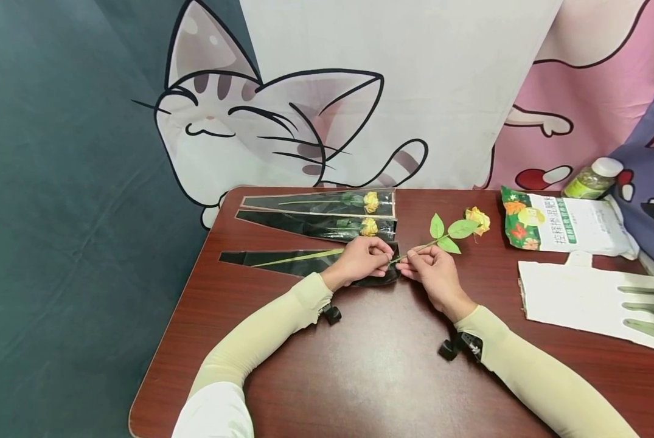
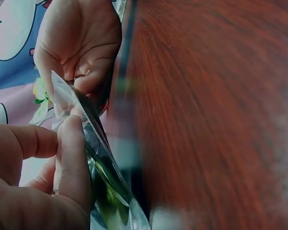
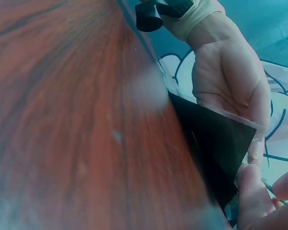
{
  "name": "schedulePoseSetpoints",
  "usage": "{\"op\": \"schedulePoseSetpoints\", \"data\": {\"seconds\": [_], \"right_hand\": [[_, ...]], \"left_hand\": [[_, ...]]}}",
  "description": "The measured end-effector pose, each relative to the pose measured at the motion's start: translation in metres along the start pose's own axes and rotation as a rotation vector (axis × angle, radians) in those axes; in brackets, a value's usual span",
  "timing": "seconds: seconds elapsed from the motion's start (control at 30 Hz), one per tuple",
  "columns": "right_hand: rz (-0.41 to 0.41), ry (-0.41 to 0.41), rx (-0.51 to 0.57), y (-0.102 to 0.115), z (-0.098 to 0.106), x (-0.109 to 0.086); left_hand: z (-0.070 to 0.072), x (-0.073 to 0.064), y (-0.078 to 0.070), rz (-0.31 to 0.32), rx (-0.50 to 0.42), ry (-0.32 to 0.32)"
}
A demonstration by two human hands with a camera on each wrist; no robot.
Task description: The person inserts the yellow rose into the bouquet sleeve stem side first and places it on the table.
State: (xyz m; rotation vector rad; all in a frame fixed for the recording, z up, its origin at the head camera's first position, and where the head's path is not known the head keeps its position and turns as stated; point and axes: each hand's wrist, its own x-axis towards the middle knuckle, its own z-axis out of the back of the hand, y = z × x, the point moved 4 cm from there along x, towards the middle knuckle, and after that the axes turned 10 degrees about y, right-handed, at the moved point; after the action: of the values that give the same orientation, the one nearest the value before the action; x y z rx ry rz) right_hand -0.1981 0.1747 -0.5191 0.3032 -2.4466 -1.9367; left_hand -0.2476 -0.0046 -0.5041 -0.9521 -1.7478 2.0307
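A yellow rose (image 1: 477, 220) with green leaves lies to the right of a black, clear-fronted flower sleeve (image 1: 274, 260), its stem running leftward into the sleeve's mouth. My right hand (image 1: 435, 275) pinches the stem below the leaves, fingertips right at the mouth. At that same end, my left hand (image 1: 362, 261) grips the clear film of the sleeve between thumb and fingers. Seen from the left wrist, the film (image 2: 65, 96) stands up from the pinching fingers (image 2: 73, 158). The black back sheet (image 3: 211, 139) spreads between both hands in the right wrist view.
Two sleeves, each with a yellow rose (image 1: 370, 202) inside, lie behind on the brown table (image 1: 359, 365). At the right are a printed fertilizer bag (image 1: 573, 225), a jar with a white lid (image 1: 592, 178) and a white card with gloves (image 1: 578, 295). A cat-print curtain (image 1: 305, 121) hangs behind.
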Motion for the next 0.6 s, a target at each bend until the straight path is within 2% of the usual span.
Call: {"op": "schedulePoseSetpoints", "data": {"seconds": [0.17, 0.33, 0.6], "right_hand": [[0.0, -0.025, -0.026, -0.0008, -0.0026, 0.0017], [-0.005, -0.054, 0.006, 0.0002, -0.0058, 0.0033], [0.074, -0.075, 0.029, 0.0041, -0.0046, 0.0036]], "left_hand": [[0.0, 0.0018, 0.0, -0.002, -0.017, -0.017], [-0.0006, 0.0029, 0.0003, 0.007, -0.029, -0.021], [0.0023, 0.0023, -0.0015, 0.009, -0.018, -0.035]]}}
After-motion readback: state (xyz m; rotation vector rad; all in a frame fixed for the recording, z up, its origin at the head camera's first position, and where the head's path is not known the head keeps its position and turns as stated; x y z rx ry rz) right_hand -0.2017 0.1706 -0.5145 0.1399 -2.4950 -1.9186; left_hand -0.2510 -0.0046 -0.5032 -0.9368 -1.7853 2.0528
